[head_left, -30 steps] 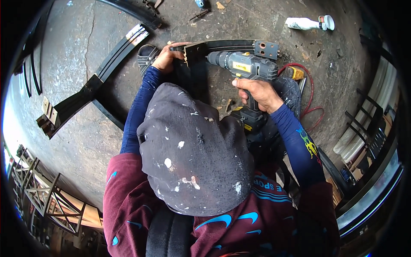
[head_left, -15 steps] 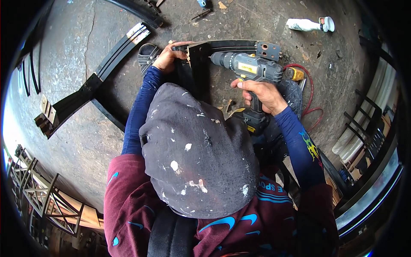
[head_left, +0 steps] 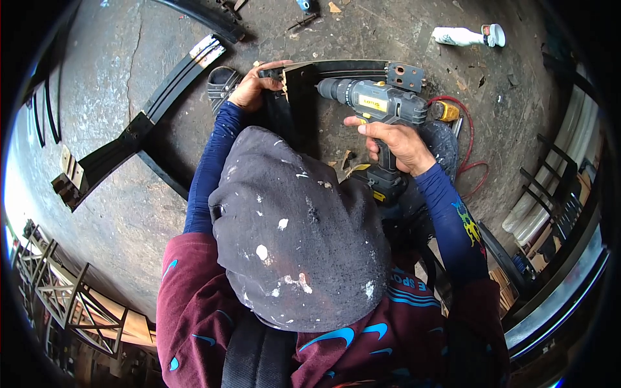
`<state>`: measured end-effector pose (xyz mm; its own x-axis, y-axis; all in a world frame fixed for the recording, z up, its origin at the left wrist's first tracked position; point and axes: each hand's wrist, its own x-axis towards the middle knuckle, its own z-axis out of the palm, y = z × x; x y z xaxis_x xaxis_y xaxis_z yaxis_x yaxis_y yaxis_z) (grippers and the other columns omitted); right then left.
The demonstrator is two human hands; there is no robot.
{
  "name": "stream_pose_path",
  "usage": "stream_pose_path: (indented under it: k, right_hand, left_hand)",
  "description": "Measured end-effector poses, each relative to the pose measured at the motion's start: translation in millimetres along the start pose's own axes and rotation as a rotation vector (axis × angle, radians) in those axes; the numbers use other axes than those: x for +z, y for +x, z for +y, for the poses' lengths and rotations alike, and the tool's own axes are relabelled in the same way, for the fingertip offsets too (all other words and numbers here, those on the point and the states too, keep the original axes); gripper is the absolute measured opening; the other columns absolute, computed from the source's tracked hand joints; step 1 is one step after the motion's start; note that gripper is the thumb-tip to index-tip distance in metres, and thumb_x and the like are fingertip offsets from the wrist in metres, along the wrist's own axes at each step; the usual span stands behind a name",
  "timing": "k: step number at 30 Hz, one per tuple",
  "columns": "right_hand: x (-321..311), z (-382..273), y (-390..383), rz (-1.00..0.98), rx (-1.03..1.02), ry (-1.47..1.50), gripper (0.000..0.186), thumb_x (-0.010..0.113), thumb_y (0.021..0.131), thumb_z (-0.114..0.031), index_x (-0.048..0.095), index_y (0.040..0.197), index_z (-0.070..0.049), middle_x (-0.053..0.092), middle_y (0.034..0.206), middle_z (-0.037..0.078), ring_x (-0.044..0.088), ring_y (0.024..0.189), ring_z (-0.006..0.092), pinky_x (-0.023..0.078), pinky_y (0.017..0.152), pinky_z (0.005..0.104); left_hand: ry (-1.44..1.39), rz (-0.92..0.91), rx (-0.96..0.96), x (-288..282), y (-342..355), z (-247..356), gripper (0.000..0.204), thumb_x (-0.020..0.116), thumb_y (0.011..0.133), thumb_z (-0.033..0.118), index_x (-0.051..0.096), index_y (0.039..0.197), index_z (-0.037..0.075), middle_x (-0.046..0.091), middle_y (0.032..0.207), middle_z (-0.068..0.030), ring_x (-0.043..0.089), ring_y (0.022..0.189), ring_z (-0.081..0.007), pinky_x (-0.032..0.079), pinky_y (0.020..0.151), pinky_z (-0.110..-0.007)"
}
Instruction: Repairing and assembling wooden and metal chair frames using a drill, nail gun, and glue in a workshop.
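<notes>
Grey drill [head_left: 370,100] gripped by right fingers [head_left: 381,132], left fingers [head_left: 266,83] holding black rail [head_left: 299,81] (cap [head_left: 297,226] blocking view), white bottle [head_left: 457,36] beyond

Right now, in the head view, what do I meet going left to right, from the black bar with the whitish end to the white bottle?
Black bar with the whitish end → left hand → cordless drill → white bottle
</notes>
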<state>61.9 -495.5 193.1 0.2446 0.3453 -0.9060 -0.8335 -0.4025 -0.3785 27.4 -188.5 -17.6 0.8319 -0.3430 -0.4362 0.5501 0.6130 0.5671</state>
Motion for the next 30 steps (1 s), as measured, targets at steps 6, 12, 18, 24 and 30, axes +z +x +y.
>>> stream_pose_path:
  k: [6, 12, 18, 24, 30]
  right_hand:
    - [-1, -42, -34, 0.220, -0.327, -0.508, 0.039, 0.071, 0.092, -0.019, 0.067, 0.127, -0.004, 0.064, 0.090, 0.000, 0.056, 0.072, 0.0080, 0.048, 0.061, 0.0273]
    - [-67, -94, 49, 0.647, -0.963, -1.236, 0.089, 0.083, 0.075, -0.006, 0.039, 0.153, -0.003, 0.068, 0.125, 0.021, 0.068, 0.114, 0.0312, 0.054, 0.099, 0.0413]
    - [-83, -143, 144, 1.036, -0.747, -1.581, 0.083, 0.077, 0.080, -0.011, 0.034, 0.150, 0.002, 0.066, 0.110, 0.028, 0.071, 0.097, 0.0425, 0.058, 0.086, 0.0480]
    - [-114, -155, 212, 1.171, -0.556, -1.506, 0.081, 0.069, 0.085, -0.011, 0.027, 0.154, -0.007, 0.063, 0.116, 0.029, 0.070, 0.100, 0.0439, 0.057, 0.086, 0.0514]
    - [-128, -155, 232, 1.183, -0.636, -1.528, 0.085, 0.068, 0.085, -0.010, 0.022, 0.157, -0.013, 0.059, 0.122, 0.028, 0.070, 0.100, 0.0445, 0.056, 0.085, 0.0525]
  left_hand:
    - [0.027, 0.105, 0.000, -5, -2, -5, 0.054, 0.065, 0.078, -0.008, 0.061, 0.132, -0.003, 0.069, 0.120, -0.0103, 0.065, 0.109, -0.0202, 0.051, 0.098, -0.031]
    - [0.307, 0.102, 0.046, 12, -11, 13, 0.055, 0.069, 0.081, -0.001, 0.060, 0.135, -0.002, 0.069, 0.124, -0.0114, 0.063, 0.114, -0.0209, 0.047, 0.103, -0.031]
    - [0.765, 0.291, -0.100, 33, -29, 42, 0.053, 0.075, 0.082, 0.008, 0.063, 0.133, -0.002, 0.071, 0.121, -0.0107, 0.062, 0.111, -0.0156, 0.046, 0.101, -0.028]
    - [0.649, 0.175, 0.119, 9, -38, 34, 0.049, 0.072, 0.087, -0.001, 0.061, 0.135, -0.001, 0.071, 0.112, -0.0044, 0.064, 0.097, -0.0098, 0.053, 0.089, -0.026]
    - [0.677, 0.388, 0.013, 9, -44, 40, 0.055, 0.077, 0.080, 0.000, 0.064, 0.133, 0.001, 0.072, 0.112, -0.0054, 0.064, 0.095, -0.0107, 0.050, 0.093, -0.025]
